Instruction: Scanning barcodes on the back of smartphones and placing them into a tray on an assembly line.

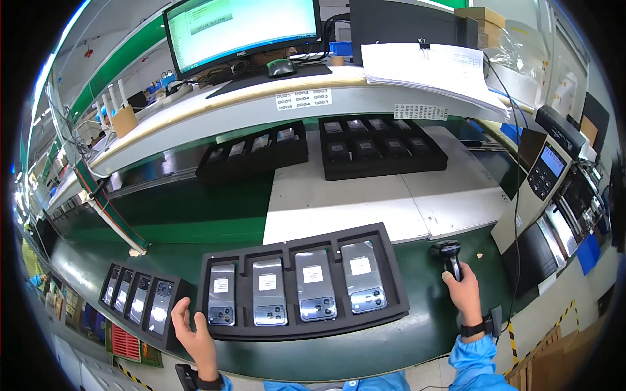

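My right hand is wrapped round the handle of a black handheld barcode scanner at the right of the green bench. Beside the left end of a black foam tray, my left hand is raised with its fingers apart, holding nothing. Several smartphones lie face down in that tray, each in its own slot with a white label on its back; one is the rightmost phone. A smaller black tray with more phones stands left of my left hand.
Two more black phone trays stand at the back under a shelf. Above are a monitor, a mouse and clipped papers. A label printer stands at the right, with a cable hanging before it.
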Tool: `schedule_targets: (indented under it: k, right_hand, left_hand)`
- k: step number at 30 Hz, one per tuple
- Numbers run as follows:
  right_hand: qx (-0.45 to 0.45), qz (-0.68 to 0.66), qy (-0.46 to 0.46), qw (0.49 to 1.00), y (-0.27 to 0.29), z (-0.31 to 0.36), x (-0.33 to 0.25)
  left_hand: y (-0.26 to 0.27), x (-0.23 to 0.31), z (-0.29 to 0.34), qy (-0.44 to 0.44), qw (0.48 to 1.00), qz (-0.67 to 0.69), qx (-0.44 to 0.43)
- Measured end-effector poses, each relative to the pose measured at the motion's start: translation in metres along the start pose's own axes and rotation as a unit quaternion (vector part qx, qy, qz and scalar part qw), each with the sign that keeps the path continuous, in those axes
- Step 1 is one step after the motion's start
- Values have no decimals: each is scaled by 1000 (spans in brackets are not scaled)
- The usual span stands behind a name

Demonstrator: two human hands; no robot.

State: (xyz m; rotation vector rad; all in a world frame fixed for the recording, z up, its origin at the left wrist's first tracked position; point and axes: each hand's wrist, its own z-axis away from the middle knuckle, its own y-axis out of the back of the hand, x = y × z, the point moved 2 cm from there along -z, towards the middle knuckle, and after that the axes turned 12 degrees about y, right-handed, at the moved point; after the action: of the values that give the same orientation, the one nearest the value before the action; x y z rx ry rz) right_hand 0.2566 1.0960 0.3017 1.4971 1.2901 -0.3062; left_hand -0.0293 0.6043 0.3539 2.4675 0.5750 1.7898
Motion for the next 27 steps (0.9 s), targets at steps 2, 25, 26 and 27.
schedule_targets:
  k: [2, 25, 26, 27]
  right_hand:
    - [-91, 34, -37, 995, -7, -15, 6]
    - [-380, -449, -203, 782, -35, 29, -160]
    - [-376, -449, -203, 784, -31, 29, -157]
    - [-358, -413, -196, 814, -26, 29, -150]
  left_hand:
    - [6, 47, 18, -67, 983, 113, -130]
    - [-75, 180, 78, -190, 648, 457, -579]
    - [-83, 173, 58, -220, 730, 350, -545]
    - [-94, 165, 43, -285, 802, 226, -473]
